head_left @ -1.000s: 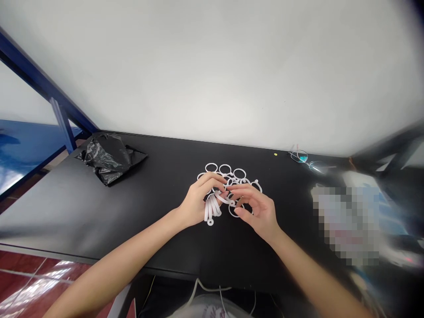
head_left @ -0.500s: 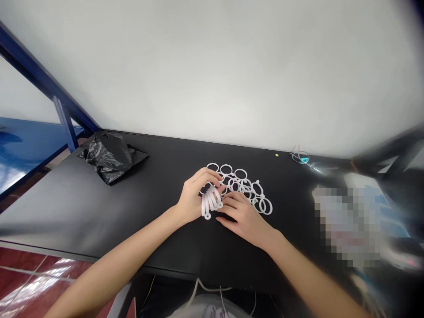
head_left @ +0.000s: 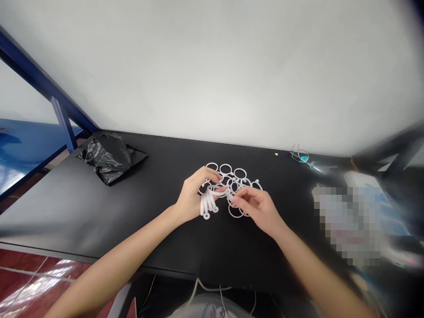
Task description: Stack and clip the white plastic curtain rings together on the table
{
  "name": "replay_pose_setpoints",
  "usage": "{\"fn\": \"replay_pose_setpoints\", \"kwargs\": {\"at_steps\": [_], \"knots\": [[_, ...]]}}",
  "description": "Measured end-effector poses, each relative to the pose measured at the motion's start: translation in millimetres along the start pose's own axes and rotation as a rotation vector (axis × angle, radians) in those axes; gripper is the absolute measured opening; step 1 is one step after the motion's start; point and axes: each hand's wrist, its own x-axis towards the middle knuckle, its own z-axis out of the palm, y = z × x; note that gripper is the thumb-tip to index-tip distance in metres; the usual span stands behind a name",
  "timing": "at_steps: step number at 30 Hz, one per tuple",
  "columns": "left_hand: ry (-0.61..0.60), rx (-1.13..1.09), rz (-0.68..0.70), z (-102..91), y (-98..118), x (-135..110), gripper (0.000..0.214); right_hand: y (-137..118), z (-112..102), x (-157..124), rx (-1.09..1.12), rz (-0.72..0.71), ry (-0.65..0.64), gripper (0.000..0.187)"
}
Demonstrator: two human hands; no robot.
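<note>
My left hand [head_left: 190, 197] is closed, with several white plastic curtain rings [head_left: 206, 204] looped over its thumb. Their small eyelets hang toward the table's front edge. Another white curtain ring [head_left: 229, 194] stretches between the left thumb and my right hand [head_left: 260, 206], whose thumb and forefinger pinch it near its eyelet. Behind and beneath both hands lies a loose pile of similar rings [head_left: 244, 180], overlapping on the black table [head_left: 165, 165]. My right hand covers part of that pile.
A crumpled black plastic bag [head_left: 111, 154] lies at the table's left rear. Glasses [head_left: 304, 158] rest near the wall [head_left: 212, 79] at back right. Pixelated packaging [head_left: 347, 225] sits on the right. A blue metal frame [head_left: 64, 112] stands at left.
My right hand has come up and turned, now pinching a ring by the left thumb. Some rings on the right of the pile have shifted left. My left hand has hardly moved.
</note>
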Motion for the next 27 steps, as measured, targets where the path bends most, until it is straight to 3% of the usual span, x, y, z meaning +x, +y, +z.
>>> {"fn": "replay_pose_setpoints", "kwargs": {"at_steps": [3, 6, 12, 16, 21, 24, 27], "knots": [[-0.036, -0.014, 0.002, 0.5, -1, 0, 0.018, 2, -4, 2, 0.275, 0.071, 0.105, 0.023], [-0.071, -0.013, 0.012, 1.9, 0, -1, 0.017, 3, -1, 1, 0.363, 0.010, 0.150, 0.020], [-0.174, -0.034, 0.023, 3.8, -3, -7, 0.019, -1, 8, -2, 0.282, -0.171, 0.045, 0.011], [-0.195, -0.040, 0.045, 4.1, -6, -9, 0.017, -2, 9, -2, 0.271, -0.194, 0.012, 0.009], [-0.201, -0.037, 0.055, 5.1, -5, -9, 0.008, 3, 7, -1, 0.288, -0.160, 0.066, 0.006], [-0.189, -0.064, 0.028, 6.2, -3, -9, 0.008, 4, 8, -2, 0.258, -0.168, 0.076, 0.015], [-0.155, -0.139, -0.104, 7.0, 1, -8, 0.011, 3, 10, -4, 0.193, -0.170, 0.011, 0.031]]}}
